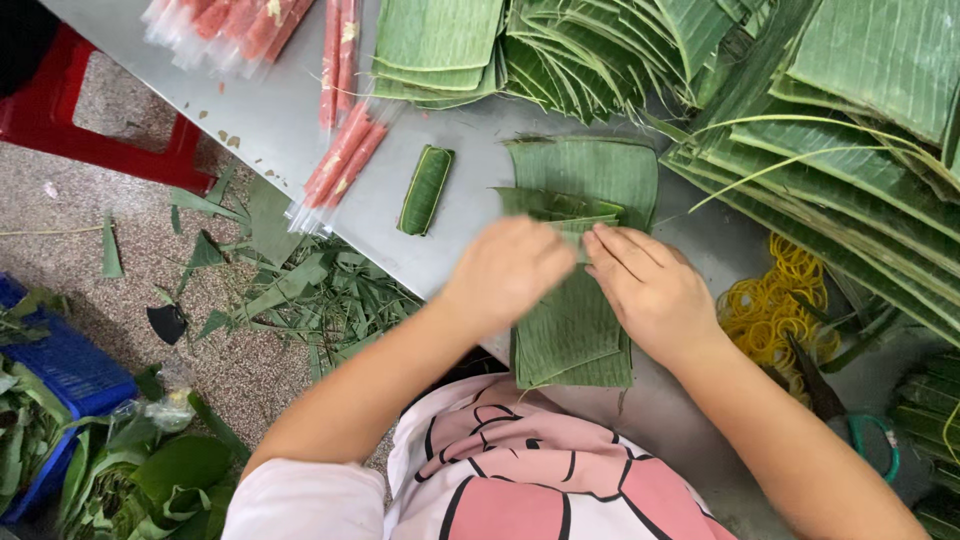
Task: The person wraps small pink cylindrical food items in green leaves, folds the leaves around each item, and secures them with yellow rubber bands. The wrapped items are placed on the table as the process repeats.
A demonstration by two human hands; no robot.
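Green banana leaves [575, 330] are lying in a small stack on the near edge of the grey metal table [270, 120], and both hands are working on top of them. The left hand [508, 270] is curling over a folded leaf strip [555, 205], its fingers bent and closing on the fold, though motion blur is hiding the exact grip. The right hand [650, 290] is pressing down just beside it, fingers extended and lying flat on the leaf, gripping nothing.

One finished wrapped roll [426, 190] is resting to the left of the stack, apart from the hands. Further left and at the far edge, pink sausages in clear sleeves [340, 160] are waiting unwrapped. Judging from this, the wrapping is at an early stage: one bundle is done, another is being folded, and many are remaining.

Yellow rubber bands [775, 300] are piling up at the right, near large uncut leaves [850, 120]. Leaf scraps [300, 290] are littering the floor at the left.
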